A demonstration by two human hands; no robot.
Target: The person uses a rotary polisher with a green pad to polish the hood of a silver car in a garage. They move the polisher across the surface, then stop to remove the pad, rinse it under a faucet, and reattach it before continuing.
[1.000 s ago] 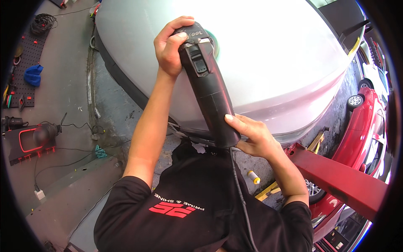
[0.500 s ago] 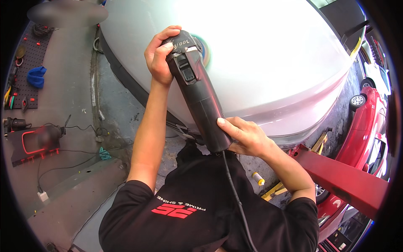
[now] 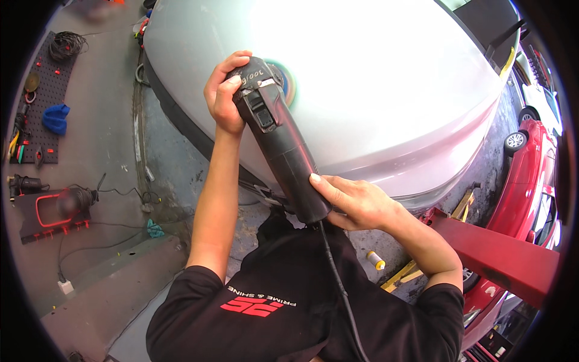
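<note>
A black corded polisher [image 3: 278, 148] lies slantwise across the middle of the view, its round pad [image 3: 289, 84] against the pale car panel [image 3: 374, 78]. My left hand [image 3: 225, 93] is wrapped over the polisher's head, fingers curled round its far side. Around the rear end of the body, my right hand [image 3: 356, 202] grips with the thumb lying along the top and the fingers underneath, mostly hidden. The black power cord [image 3: 336, 271] runs from the rear end down over my dark shirt.
To the right stand a red lift arm [image 3: 494, 253] and a red car [image 3: 522, 175]. A yellow-capped bottle [image 3: 376, 260] lies on the floor near my right elbow. At left are a tool pegboard [image 3: 45, 108] with a blue cloth [image 3: 55, 119], and cables trailing along the wall [image 3: 114, 90].
The polisher has shifted slightly toward me and to the left over the panel, both hands keeping their hold. The whole view has also moved a little.
</note>
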